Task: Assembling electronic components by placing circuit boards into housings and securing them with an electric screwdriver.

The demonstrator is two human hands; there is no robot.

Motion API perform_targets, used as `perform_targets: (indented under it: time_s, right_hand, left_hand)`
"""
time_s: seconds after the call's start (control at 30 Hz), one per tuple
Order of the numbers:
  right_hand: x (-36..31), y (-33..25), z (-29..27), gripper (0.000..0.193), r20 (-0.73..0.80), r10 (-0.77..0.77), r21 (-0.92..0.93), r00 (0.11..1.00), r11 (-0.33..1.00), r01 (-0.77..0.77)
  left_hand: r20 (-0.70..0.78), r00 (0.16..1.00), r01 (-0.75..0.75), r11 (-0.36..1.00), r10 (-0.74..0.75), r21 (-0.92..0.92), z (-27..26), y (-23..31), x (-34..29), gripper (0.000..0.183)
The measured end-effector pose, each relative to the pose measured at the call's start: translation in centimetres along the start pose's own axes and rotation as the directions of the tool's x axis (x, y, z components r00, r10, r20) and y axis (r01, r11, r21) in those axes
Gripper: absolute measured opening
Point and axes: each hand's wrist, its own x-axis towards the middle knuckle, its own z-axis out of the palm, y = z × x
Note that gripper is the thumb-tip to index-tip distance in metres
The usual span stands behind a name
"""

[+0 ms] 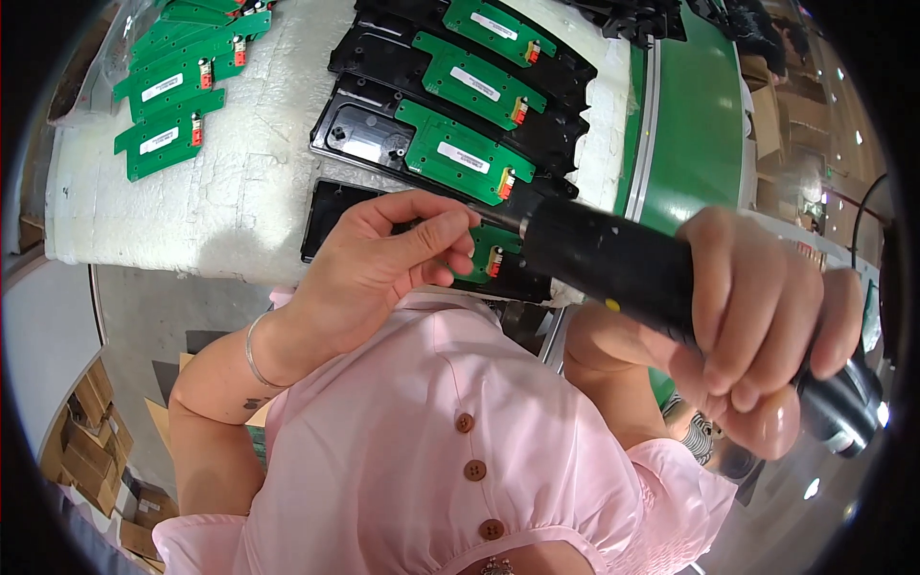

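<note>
My right hand [757,307] is wrapped round a black electric screwdriver [613,259], its tip pointing left over the nearest black plastic housing [335,206]. Beside that tip, my left hand [402,244] has thumb and forefinger pinched together. Whatever they hold, if anything, is too small to make out. Under the tool and my left fingers lies a green circuit board [479,264], partly hidden, in the nearest housing. Farther back, more black housings lie in a row, each with a green circuit board [460,153] carrying a white label and a small red and white connector.
A pile of loose green circuit boards [163,139] lies at the left of the foam-covered work surface [240,172]. To the right runs a green belt [685,125] with a metal edge. Black parts [623,19] sit at the far side. Cardboard boxes [91,436] stand at lower left.
</note>
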Motion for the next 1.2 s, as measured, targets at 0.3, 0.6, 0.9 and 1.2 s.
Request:
perform_targets:
  time_s: [0.3,0.6,0.9,1.2]
  right_hand:
    - [-1.2,0.2,0.3,0.028,-0.156,-0.172,0.021,0.973,0.984,0.178]
    - [-1.9,-0.4,-0.1,0.026,-0.199,-0.119,-0.024,0.973,0.993,0.116]
    - [-2.1,-0.2,-0.1,0.028,-0.216,-0.146,-0.009,0.966,0.989,0.147]
    - [-1.8,0.6,-0.4,0.03,-0.109,-0.187,0.026,0.976,0.981,0.191]
  left_hand:
    - [-0.04,0.998,0.033,0.991,-0.039,-0.127,0.6,0.2,0.8,0.016]
    - [-0.034,0.999,0.023,0.985,-0.029,-0.17,1.2,0.3,1.5,0.016]
    - [0.069,0.996,0.067,0.959,-0.05,-0.274,0.9,-0.2,1.4,0.019]
    - [0.087,0.996,0.029,0.96,-0.005,-0.278,0.4,-0.8,1.7,0.02]
